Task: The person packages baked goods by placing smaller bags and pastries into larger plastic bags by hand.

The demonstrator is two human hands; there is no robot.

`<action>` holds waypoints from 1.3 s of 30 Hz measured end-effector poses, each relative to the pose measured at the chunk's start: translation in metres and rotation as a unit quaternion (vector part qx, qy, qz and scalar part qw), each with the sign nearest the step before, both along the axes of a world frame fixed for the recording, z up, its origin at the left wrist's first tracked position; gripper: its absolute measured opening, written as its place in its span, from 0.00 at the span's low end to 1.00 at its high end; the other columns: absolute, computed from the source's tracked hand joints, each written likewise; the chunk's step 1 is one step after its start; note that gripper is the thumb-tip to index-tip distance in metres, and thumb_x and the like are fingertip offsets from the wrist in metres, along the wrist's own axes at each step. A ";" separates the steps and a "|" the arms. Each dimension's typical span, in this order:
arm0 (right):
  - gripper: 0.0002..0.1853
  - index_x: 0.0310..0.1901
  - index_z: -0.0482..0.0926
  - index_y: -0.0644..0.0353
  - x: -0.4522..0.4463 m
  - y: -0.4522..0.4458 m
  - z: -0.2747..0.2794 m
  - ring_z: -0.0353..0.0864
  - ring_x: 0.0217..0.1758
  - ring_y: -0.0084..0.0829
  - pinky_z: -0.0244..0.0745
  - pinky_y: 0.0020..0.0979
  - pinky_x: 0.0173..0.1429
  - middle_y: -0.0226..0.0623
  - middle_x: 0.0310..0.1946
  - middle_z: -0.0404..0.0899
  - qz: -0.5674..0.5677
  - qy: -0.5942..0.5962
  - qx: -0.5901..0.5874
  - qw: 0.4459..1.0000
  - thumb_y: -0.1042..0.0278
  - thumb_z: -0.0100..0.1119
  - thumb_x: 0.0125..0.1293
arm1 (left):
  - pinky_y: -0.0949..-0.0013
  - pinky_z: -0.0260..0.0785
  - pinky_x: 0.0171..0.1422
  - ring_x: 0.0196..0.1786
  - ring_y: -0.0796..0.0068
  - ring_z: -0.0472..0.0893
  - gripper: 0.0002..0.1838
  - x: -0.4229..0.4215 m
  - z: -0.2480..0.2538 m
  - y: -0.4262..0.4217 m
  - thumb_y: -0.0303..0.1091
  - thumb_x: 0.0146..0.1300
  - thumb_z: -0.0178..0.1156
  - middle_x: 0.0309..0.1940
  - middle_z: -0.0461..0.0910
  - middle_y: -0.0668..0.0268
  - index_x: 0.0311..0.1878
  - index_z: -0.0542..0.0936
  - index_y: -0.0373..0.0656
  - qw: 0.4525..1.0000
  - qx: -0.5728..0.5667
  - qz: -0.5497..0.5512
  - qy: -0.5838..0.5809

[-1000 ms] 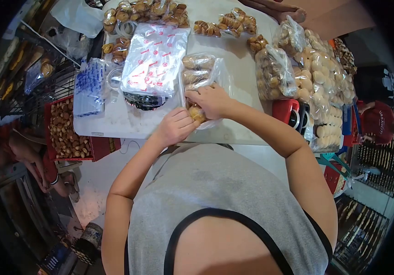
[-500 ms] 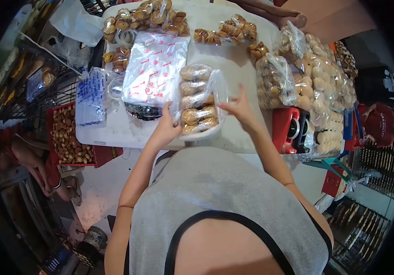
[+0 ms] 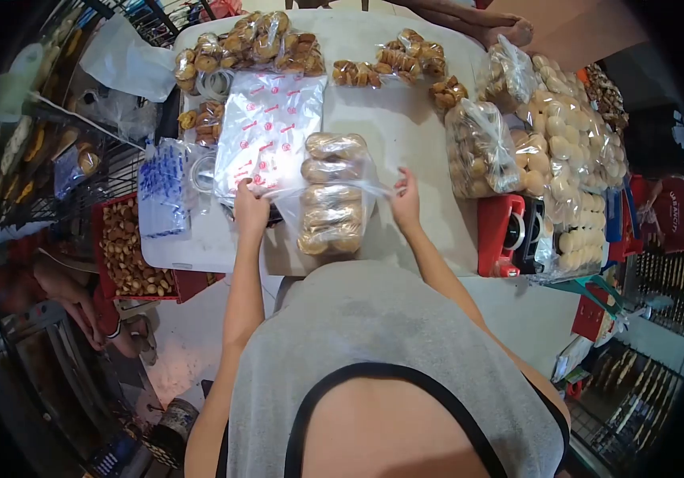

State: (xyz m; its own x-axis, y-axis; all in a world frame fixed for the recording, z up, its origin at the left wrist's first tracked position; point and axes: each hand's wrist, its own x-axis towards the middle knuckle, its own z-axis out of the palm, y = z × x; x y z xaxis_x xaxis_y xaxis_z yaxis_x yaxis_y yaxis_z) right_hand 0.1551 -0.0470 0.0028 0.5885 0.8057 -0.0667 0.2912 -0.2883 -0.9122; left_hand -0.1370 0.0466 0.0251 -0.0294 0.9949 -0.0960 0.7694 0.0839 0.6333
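My grey shirt is closest, leaning to the near edge of a white table. Just beyond, slightly left of that edge's middle, lies a clear plastic bag of browned bread rolls, packed in rows. My left hand has thumb and fingers pinched on film pulled out from the bag's left side; my right hand pinches the opposite side, its other fingers loosely spread. As I judge it, this goes best with equal, gentle tension from both sides, keeping the film smooth and the rows straight without squashing the soft rolls or tearing the plastic. A stack of red-printed plastic bags reaches close to my left hand; whether they touch, I cannot tell. Toward the near left corner is a blue-printed plastic pack; by the near right corner, a red tape dispenser. Bagged pale buns crowd the right edge, and bagged brown pastries fill the far left corner. Around the table are a red crate of small breads, a seated person on the left, and racks on the right.
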 end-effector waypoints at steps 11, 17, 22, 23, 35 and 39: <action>0.13 0.46 0.61 0.61 -0.024 0.013 0.016 0.69 0.24 0.25 0.66 0.26 0.31 0.35 0.26 0.72 0.216 -0.017 0.201 0.955 0.76 0.44 0.58 | 0.74 0.66 0.34 0.32 0.78 0.71 0.20 -0.003 0.007 0.026 0.25 0.50 0.56 0.29 0.70 0.67 0.48 0.67 0.36 0.920 -0.175 0.008 -0.351; 0.13 0.45 0.60 0.60 -0.033 0.010 0.022 0.67 0.24 0.21 0.64 0.23 0.30 0.34 0.25 0.71 0.206 0.100 0.125 0.965 0.76 0.43 0.58 | 0.60 0.54 0.62 0.61 0.68 0.61 0.23 0.049 0.037 -0.017 0.42 0.63 0.46 0.60 0.59 0.64 0.58 0.61 0.42 0.708 -0.258 -0.049 -0.655; 0.12 0.45 0.60 0.59 -0.032 0.011 0.026 0.65 0.23 0.19 0.62 0.22 0.30 0.30 0.24 0.69 0.203 0.145 0.160 0.955 0.76 0.43 0.58 | 0.54 0.38 0.67 0.65 0.53 0.52 0.29 0.078 0.138 0.015 0.48 0.54 0.54 0.62 0.55 0.57 0.57 0.65 0.44 0.806 0.224 -0.547 0.020; 0.12 0.45 0.60 0.59 -0.030 0.009 0.024 0.65 0.23 0.19 0.62 0.22 0.30 0.30 0.24 0.69 0.206 0.140 0.163 0.955 0.76 0.43 0.58 | 0.53 0.31 0.68 0.66 0.49 0.48 0.28 0.081 0.127 0.013 0.47 0.52 0.56 0.61 0.58 0.59 0.56 0.67 0.49 0.876 0.183 -0.437 -0.085; 0.21 0.51 0.59 0.57 -0.011 0.032 0.113 0.58 0.15 0.20 0.57 0.24 0.23 0.26 0.12 0.56 0.081 0.505 0.251 0.822 0.77 0.46 0.53 | 0.72 0.64 0.47 0.24 0.74 0.69 0.15 0.112 0.048 -0.002 0.40 0.63 0.41 0.18 0.70 0.65 0.25 0.67 0.41 0.765 -0.219 -0.230 -0.561; 0.26 0.57 0.56 0.57 0.010 0.025 0.191 0.73 0.33 0.32 0.68 0.31 0.41 0.39 0.28 0.73 0.378 0.123 0.184 0.899 0.73 0.51 0.55 | 0.76 0.64 0.45 0.15 0.83 0.57 0.14 0.118 0.052 -0.008 0.37 0.66 0.35 0.09 0.54 0.75 0.26 0.63 0.43 0.569 -0.241 -0.054 -0.784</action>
